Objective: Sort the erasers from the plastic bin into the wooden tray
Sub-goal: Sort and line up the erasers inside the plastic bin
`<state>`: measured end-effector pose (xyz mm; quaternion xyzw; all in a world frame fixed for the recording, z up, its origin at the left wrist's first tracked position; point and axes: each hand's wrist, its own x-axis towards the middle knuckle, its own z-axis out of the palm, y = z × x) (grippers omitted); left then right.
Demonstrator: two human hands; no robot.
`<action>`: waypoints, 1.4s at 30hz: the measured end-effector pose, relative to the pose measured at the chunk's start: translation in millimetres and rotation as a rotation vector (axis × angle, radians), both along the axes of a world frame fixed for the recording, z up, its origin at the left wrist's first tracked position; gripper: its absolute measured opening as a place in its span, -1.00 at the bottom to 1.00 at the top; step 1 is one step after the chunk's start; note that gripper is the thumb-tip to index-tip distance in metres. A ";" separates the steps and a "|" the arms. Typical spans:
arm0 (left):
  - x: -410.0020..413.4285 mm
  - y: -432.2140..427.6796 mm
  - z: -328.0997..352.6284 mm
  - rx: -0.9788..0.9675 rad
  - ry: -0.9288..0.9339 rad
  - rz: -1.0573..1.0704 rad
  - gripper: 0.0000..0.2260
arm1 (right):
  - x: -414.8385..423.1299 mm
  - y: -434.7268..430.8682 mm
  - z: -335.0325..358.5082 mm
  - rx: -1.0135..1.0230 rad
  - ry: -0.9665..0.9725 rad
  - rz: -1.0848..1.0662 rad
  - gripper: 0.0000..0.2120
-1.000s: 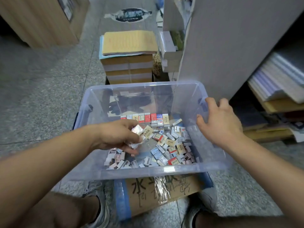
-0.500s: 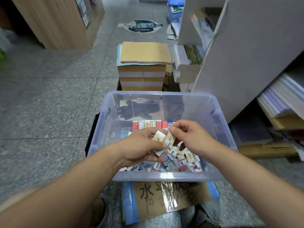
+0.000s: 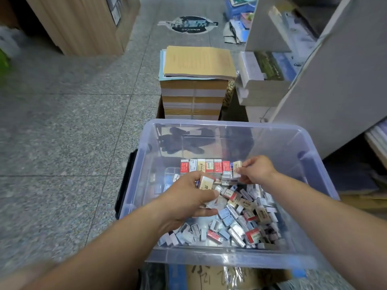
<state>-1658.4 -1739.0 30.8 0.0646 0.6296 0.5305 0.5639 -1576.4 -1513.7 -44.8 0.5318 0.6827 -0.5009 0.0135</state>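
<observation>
A speckled grey tile floor (image 3: 62, 143) filled the view. A grey panel (image 3: 335, 80) rose at 2 o'clock, with shelves of paper goods behind it, and a wooden cabinet (image 3: 83, 24) stood at 11 o'clock. The clear plastic bin (image 3: 230, 258) sat at 5 o'clock, close to the person, on top of a taped sheet of cardboard (image 3: 219, 277) with handwriting on it. Just beyond the bin's far wall, at 12 o'clock, stood a paper stack (image 3: 194, 97) topped with tan sheets.

Both forearms reached into the bin from 6 o'clock. The left hand (image 3: 188, 199) hovered over the middle of the bin, its grip closed, thumb and curled fingers around a beige eraser (image 3: 206, 182); whether it held more beneath could not be told. The right hand (image 3: 258, 169), at 1 o'clock of the left and near it, had a narrow grip: fingertips and thumb pinched a second beige eraser (image 3: 237, 168), held upright.

A loose heap (image 3: 240, 218) of erasers in red, blue, silver and beige wrappers covered the bin floor from its centre to 5 o'clock. Along the far side, at 12 o'clock inside the bin, a row (image 3: 206, 165) of erasers stood on end, side by side; the pinched eraser was just beside the row's 3 o'clock end.
</observation>
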 end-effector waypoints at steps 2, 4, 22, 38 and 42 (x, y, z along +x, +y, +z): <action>-3.1 -0.6 -4.2 -0.013 0.002 0.013 -0.74 | -5.3 -0.6 -6.4 -0.005 0.034 -0.030 -0.83; -5.5 -0.6 -7.4 -0.017 -0.001 0.021 -0.72 | -8.7 -0.8 -9.9 -0.013 0.050 -0.044 -0.84; -1.2 9.4 -10.7 0.108 0.119 0.062 -0.71 | 11.8 -60.5 76.2 -0.468 0.211 0.402 -0.80; -11.4 8.5 -13.1 0.001 -0.035 0.184 -0.52 | -1.6 5.1 -0.6 -0.176 0.090 -0.452 -0.82; -12.3 9.1 -11.4 0.032 -0.098 0.192 -0.54 | -3.5 6.1 -20.5 -0.017 -0.058 -0.321 -0.89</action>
